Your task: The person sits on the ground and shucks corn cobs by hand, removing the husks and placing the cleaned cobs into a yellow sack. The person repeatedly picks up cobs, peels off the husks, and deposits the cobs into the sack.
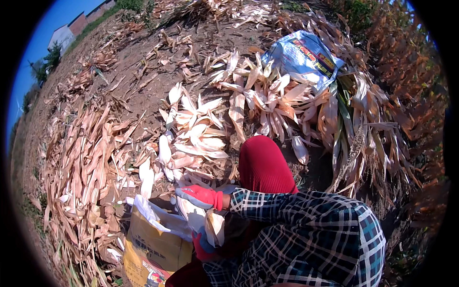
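Note:
My right hand [200,197], in a red and grey glove, is closed on the top of a pale corn husk [192,215]. Below it my left hand [205,247], gloved alike, grips the lower end of the husked bundle, where a dry husk leaf [215,229] stands out. Whether an ear sits inside is hidden. Just left of both hands stands a yellow printed sack [157,247] with an open mouth and a white lining; its contents are not visible. Pale corn ears in husks [197,132] lie heaped on the soil beyond my right hand.
My knee in red cloth [265,165] rises beside the right forearm. A blue and white sack [304,57] lies on husks at the upper right. Dry corn leaves [86,154] cover the ground at the left, and cut stalks [358,143] lie at the right.

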A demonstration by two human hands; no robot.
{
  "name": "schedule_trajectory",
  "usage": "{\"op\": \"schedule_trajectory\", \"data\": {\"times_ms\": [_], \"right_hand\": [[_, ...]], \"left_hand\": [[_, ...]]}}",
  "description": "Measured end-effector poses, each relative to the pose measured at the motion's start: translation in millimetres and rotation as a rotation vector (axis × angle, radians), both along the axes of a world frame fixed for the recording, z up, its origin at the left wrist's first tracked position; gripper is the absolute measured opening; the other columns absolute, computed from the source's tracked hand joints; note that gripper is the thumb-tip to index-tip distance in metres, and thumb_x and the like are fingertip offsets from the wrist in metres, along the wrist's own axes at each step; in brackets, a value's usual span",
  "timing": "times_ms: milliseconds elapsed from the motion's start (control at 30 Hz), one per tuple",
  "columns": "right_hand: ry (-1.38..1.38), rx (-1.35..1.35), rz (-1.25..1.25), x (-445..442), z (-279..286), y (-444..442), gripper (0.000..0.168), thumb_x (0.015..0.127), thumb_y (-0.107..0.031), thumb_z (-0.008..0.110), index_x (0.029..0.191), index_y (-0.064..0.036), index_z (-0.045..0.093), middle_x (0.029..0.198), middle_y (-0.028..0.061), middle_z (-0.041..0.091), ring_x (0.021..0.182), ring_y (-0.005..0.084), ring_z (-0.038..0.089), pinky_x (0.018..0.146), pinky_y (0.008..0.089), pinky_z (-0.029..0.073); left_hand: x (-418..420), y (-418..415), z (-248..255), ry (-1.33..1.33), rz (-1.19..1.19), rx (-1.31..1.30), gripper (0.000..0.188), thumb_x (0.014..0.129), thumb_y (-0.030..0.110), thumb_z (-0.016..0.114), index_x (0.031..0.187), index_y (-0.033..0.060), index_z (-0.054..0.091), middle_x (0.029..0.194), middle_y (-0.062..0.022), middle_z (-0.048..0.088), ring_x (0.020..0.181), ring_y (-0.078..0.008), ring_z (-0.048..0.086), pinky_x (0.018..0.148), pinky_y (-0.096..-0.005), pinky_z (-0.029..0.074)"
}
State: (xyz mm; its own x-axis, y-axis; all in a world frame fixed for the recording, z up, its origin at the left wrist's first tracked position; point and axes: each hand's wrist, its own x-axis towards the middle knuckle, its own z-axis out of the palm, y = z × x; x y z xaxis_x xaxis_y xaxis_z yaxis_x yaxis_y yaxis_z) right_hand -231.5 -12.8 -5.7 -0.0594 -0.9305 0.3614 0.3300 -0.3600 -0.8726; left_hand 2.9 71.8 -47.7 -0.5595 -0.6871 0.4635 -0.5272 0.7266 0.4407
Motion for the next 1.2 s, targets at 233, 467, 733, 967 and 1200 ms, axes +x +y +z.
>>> {"op": "schedule_trajectory", "data": {"times_ms": [233, 467, 733, 967, 1200], "right_hand": [[-0.401, 0.263, -0.038, -2.7, 17.1, -3.5, 0.027, 0.096, -0.024, 0.042, 0.098, -0.002, 0.058, 0.088, 0.0077, 0.062, 0.079, 0.0147, 0.058, 0.072, 0.0301, 0.047], [0.254, 0.142, -0.511, -23.7, 21.7, -0.7, 0.015, 0.085, -0.013, 0.050, 0.096, -0.004, 0.053, 0.080, 0.0163, 0.054, 0.073, 0.0307, 0.054, 0.066, 0.0320, 0.045], [0.017, 0.012, -0.322, 15.6, 52.6, 15.4, 0.039, 0.096, -0.038, 0.042, 0.110, -0.005, 0.056, 0.096, 0.0025, 0.061, 0.084, 0.0110, 0.057, 0.076, 0.0258, 0.045], [-0.479, 0.487, 0.476, -14.0, 85.3, 32.6, 0.048, 0.095, -0.049, 0.036, 0.106, -0.007, 0.057, 0.072, 0.0011, 0.060, 0.050, 0.0095, 0.053, 0.043, 0.0254, 0.044], [-0.646, 0.455, 0.271, -21.2, 71.6, 25.4, 0.046, 0.094, -0.044, 0.042, 0.104, -0.003, 0.060, 0.086, 0.0036, 0.064, 0.071, 0.0114, 0.061, 0.065, 0.0247, 0.050]], "left_hand": [[-47.8, -7.7, 67.1, 0.247, 0.012, 0.782, 0.044, 0.087, 0.033, 0.055, 0.113, -0.0026, 0.050, 0.110, -0.0179, 0.056, 0.102, -0.0318, 0.055, 0.095, -0.0454, 0.039], [-91.1, -15.4, 103.9, 0.568, 0.189, 1.240, 0.049, 0.090, 0.029, 0.051, 0.126, -0.0021, 0.040, 0.125, -0.0191, 0.047, 0.113, -0.0304, 0.049, 0.099, -0.0416, 0.034], [-103.6, -21.2, 89.0, 0.572, 0.189, 1.149, 0.051, 0.090, 0.028, 0.052, 0.129, -0.0012, 0.036, 0.129, -0.0195, 0.042, 0.116, -0.0304, 0.046, 0.100, -0.0407, 0.034], [-109.9, -17.6, 85.5, 0.597, 0.215, 1.108, 0.054, 0.090, 0.027, 0.052, 0.132, -0.0004, 0.032, 0.132, -0.0199, 0.038, 0.118, -0.0305, 0.043, 0.100, -0.0400, 0.034], [-115.5, -24.4, 83.5, 0.592, 0.208, 1.047, 0.057, 0.090, 0.025, 0.053, 0.135, 0.0004, 0.028, 0.135, -0.0203, 0.034, 0.121, -0.0305, 0.041, 0.100, -0.0392, 0.033]]}}
